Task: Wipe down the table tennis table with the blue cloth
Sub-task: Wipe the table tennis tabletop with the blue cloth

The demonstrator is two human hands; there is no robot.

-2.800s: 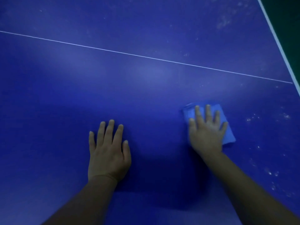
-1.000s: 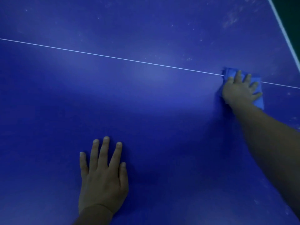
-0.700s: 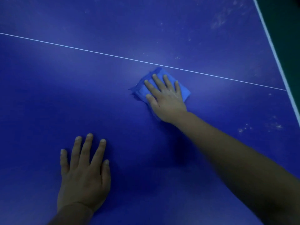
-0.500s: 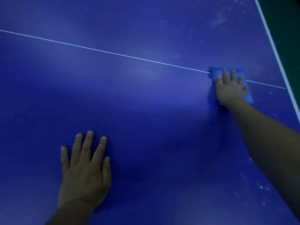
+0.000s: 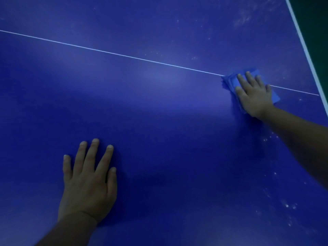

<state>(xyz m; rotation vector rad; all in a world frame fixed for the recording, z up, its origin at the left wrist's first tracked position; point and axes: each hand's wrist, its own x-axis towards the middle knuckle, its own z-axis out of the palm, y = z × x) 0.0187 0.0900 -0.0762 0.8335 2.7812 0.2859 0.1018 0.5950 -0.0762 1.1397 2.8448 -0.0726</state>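
Blue cloth (image 5: 232, 80) lies flat under the right hand (image 5: 253, 96), whose spread fingers press it onto the table tennis table (image 5: 159, 112).

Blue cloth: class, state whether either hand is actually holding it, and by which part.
Neither grips it. The right hand presses flat on the middle of the blue cloth. The left hand lies flat on the table.

- A dark green floor (image 5: 317, 18) is showing in the upper right corner.
- Dim light is pooling in a soft pale patch, leaving the rest sitting in shadow.
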